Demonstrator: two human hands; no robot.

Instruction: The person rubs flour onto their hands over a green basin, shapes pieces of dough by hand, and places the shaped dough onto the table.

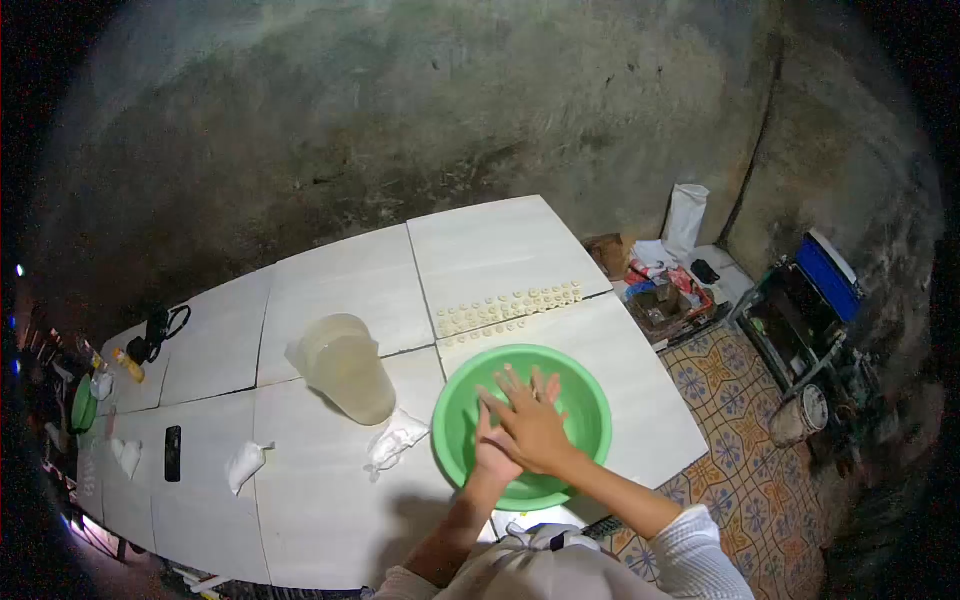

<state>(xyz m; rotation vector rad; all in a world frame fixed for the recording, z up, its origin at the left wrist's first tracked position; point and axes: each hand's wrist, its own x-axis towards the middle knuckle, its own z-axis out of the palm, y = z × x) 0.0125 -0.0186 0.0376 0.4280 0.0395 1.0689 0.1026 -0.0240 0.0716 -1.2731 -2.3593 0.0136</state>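
My left hand and my right hand are over a round green basin. The right palm lies across the left one, and the fingers of both are stretched out and spread. Whatever may be between the palms is hidden. Just beyond the basin, small pale round dough pieces stand in rows on the white tiled table. A plastic bag with white contents lies close to the basin's left side.
A large translucent container stands left of the basin. Further left are a white pouch, a black phone and a coiled black cable. A cluttered box sits beyond the table's right edge, above patterned floor tiles.
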